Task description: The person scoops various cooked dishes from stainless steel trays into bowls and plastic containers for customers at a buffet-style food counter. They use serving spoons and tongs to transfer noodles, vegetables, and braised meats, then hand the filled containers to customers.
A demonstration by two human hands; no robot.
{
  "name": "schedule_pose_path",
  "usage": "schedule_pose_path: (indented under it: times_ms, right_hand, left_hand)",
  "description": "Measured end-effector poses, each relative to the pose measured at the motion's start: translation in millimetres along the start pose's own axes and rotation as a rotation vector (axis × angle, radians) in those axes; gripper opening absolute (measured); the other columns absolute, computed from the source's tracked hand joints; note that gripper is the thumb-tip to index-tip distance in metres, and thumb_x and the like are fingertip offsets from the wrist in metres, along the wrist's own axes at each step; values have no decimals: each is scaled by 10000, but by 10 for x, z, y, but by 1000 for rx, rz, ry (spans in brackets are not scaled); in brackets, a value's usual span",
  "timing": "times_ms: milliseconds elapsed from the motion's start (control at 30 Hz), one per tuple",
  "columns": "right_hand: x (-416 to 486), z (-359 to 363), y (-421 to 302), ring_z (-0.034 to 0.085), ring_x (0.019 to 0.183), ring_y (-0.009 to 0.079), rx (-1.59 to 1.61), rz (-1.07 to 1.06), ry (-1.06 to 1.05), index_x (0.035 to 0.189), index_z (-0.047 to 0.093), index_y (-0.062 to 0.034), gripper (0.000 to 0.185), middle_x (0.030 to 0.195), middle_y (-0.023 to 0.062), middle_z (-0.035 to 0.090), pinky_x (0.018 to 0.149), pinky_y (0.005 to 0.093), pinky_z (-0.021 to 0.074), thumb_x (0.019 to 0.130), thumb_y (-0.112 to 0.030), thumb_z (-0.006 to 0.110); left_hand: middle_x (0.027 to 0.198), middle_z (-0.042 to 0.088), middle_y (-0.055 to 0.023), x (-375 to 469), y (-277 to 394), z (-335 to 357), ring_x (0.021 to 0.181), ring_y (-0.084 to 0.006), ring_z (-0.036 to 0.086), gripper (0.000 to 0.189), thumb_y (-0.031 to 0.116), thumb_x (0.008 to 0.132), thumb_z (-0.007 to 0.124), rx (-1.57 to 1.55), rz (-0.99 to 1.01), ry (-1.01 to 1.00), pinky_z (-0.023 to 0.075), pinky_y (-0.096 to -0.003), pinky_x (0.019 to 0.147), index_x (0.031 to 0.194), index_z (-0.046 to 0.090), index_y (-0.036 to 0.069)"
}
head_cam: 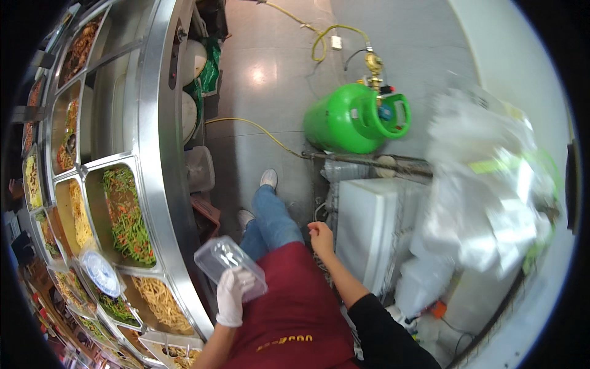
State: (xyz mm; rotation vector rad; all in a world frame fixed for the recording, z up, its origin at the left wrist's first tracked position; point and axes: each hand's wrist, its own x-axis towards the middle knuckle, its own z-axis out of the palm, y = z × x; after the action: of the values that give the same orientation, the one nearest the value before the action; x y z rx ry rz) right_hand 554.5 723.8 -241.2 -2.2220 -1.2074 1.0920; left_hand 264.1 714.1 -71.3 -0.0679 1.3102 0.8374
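Observation:
My left hand (233, 295), in a white glove, grips a clear plastic food container (219, 258) in front of my dark red apron (295, 318). The container is tilted and looks bare inside. My bare right hand (321, 237) hangs at my other side with its fingers loosely curled, and I see nothing in it. It is near a white foam box (364, 226). To my left runs a steel food counter (159, 184). Its pans hold green beans with red bits (129, 217) and pale strips of food (161, 304).
A green gas cylinder (341, 120) with a brass regulator (374, 64) and yellow hose (256, 124) lies ahead on the grey floor (267, 60). Plastic bags (484, 184) hang at the right above a low metal frame (368, 161). A round blue-and-white package (100, 273) rests over the pans.

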Motion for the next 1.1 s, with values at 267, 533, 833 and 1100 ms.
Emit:
schedule_pose_path:
  times_ms: [267,533,833,1100]
  right_hand:
    - [1303,1723,2376,532,670,162,231,951,-287,989,628,-130,160,723,-1,534,650,352,434,885,-118,507]
    - [1899,2782,3044,466,1226,290,238,1033,-466,1338,520,-124,468,1357,124,508,1011,471,339,870,-117,517]
    - [1218,2127,2358,604,811,259,-304,295,171,1052,564,-17,293,885,149,617,770,362,466,778,-8,669]
    - [68,329,-334,625,770,329,-31,-165,62,1263,527,-56,359,875,159,639,698,407,490,909,-60,466]
  left_hand:
    - [998,653,-133,623,-518,-576,900,-198,618,356,223,1019,354,696,79,256,483,-315,812,1136,571,-34]
    - [1114,622,-185,1092,-887,-866,994,-252,610,351,175,983,479,949,237,331,496,-358,885,1260,496,-40]
    - [972,666,-136,1072,-850,-870,891,-226,628,322,156,967,385,784,134,307,482,-319,804,1118,588,-44]
    - [949,656,-92,627,-552,-594,787,-143,607,309,220,1011,375,644,361,48,472,-258,685,1087,583,4]
